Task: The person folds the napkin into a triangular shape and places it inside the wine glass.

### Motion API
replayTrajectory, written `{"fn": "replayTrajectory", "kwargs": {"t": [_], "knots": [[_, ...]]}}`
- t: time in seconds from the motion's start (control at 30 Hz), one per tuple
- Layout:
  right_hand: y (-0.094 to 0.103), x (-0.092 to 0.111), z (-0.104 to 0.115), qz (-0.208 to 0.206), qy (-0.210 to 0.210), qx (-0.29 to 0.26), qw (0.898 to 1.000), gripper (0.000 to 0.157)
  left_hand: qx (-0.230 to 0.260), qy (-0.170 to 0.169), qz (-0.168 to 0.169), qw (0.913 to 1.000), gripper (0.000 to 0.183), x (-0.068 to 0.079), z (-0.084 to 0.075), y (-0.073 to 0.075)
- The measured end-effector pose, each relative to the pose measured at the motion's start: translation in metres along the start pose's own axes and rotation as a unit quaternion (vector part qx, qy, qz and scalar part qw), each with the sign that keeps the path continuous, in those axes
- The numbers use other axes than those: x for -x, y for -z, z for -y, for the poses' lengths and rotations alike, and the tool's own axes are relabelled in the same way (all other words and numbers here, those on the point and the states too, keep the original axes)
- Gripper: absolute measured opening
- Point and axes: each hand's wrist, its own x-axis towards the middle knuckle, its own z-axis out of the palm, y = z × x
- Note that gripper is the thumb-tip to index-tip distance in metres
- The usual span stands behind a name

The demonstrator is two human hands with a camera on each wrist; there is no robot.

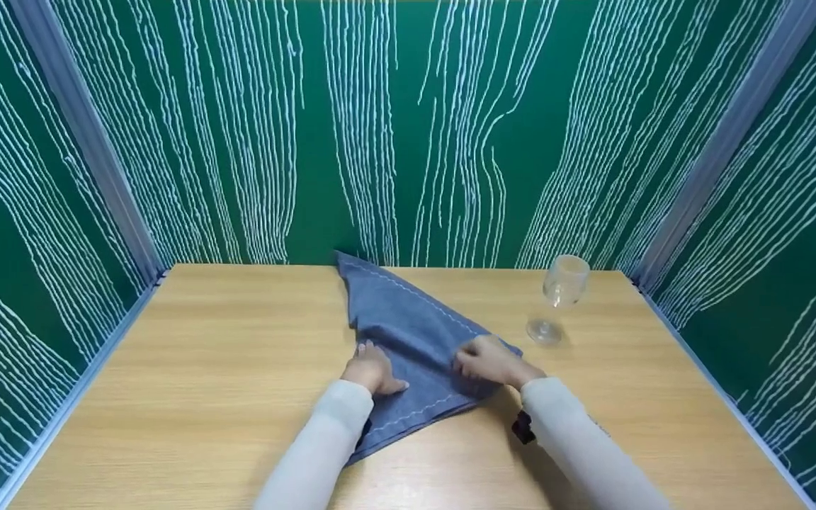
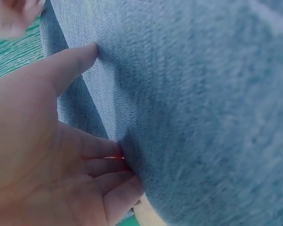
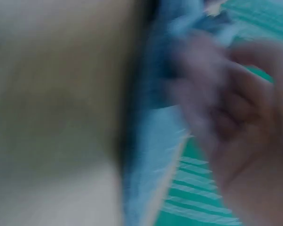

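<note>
A blue-grey cloth [image 1: 408,304] with pale stitched lines lies in a folded, roughly triangular shape on the table, one corner reaching the back edge. My left hand [image 1: 374,370] rests on its left side with the thumb spread from the fingers. In the left wrist view, the thumb and fingertips of that hand [image 2: 52,141] touch the fabric [image 2: 202,117]. Over the cloth's right part is my right hand [image 1: 489,360], its fingers curled. The right wrist view is blurred; there the right hand [image 3: 235,113] overlaps the fabric [image 3: 155,127], and whether it pinches any is unclear.
A clear stemmed glass [image 1: 565,280] stands at the back right of the wooden table [image 1: 238,340], beyond my right hand. Green panels with white wavy lines [image 1: 408,142] enclose the back and both sides, joined by grey corner posts [image 1: 720,142].
</note>
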Motion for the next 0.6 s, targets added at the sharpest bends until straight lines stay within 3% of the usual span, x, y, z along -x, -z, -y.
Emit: {"fn": "replayTrajectory", "kwargs": {"t": [0.1,0.17,0.23,0.37,0.47,0.6], "knots": [[-0.004,-0.007,-0.015,-0.104,-0.003,0.014,0.994,0.015,-0.004,0.003,0.003,1.0000,0.092,0.000,0.000,-0.002],[-0.005,-0.010,-0.021,-0.131,-0.002,0.040,0.991,0.008,-0.003,0.007,0.009,0.9999,0.093,0.000,0.000,-0.002],[-0.005,-0.011,-0.025,-0.115,0.012,0.074,0.991,0.016,-0.003,0.008,0.016,0.9998,0.093,-0.001,-0.001,-0.001],[-0.003,-0.012,-0.025,-0.027,0.037,0.126,0.991,0.035,0.000,0.008,0.017,0.9998,0.092,-0.001,-0.002,-0.001],[-0.003,-0.013,-0.024,0.020,0.026,0.150,0.988,0.043,0.002,0.009,0.014,0.9999,0.092,-0.001,-0.002,-0.001],[-0.002,-0.010,-0.024,0.050,0.004,0.160,0.986,0.047,-0.001,0.008,0.015,0.9999,0.092,-0.001,-0.002,-0.001]]}}
